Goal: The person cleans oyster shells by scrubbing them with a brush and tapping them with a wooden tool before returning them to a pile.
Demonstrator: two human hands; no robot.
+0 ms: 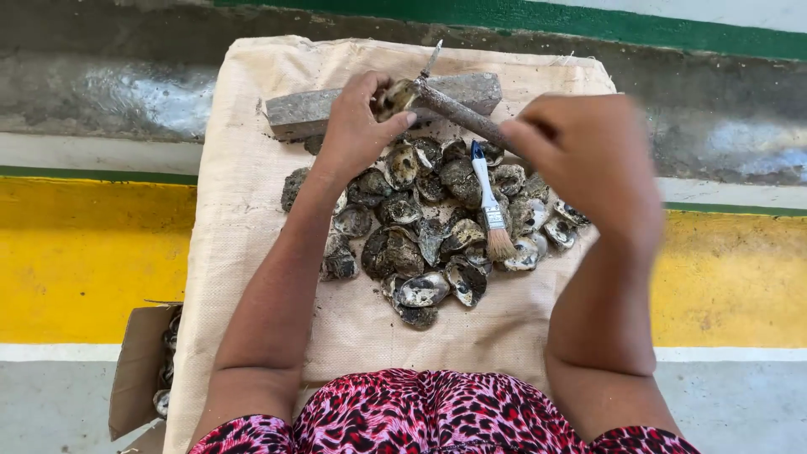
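As seen from the head camera, the left hand (357,126) is closed around one oyster shell (393,97), pressing it against the grey stone block (315,109) at the far end of the woven sack (244,210). The right hand (588,155) is wrapped round the handle of a crusted metal tool (458,111), its tip touching the shell. The step in hand appears to be scraping or prying that shell; the next move calls for a steady grip and controlled pressure at the tip. A pile of shells (429,227) lies between the forearms, with a paintbrush (489,202) on top. The right hand is blurred and its fingers hidden. A cardboard box (139,366) is partly cut off.
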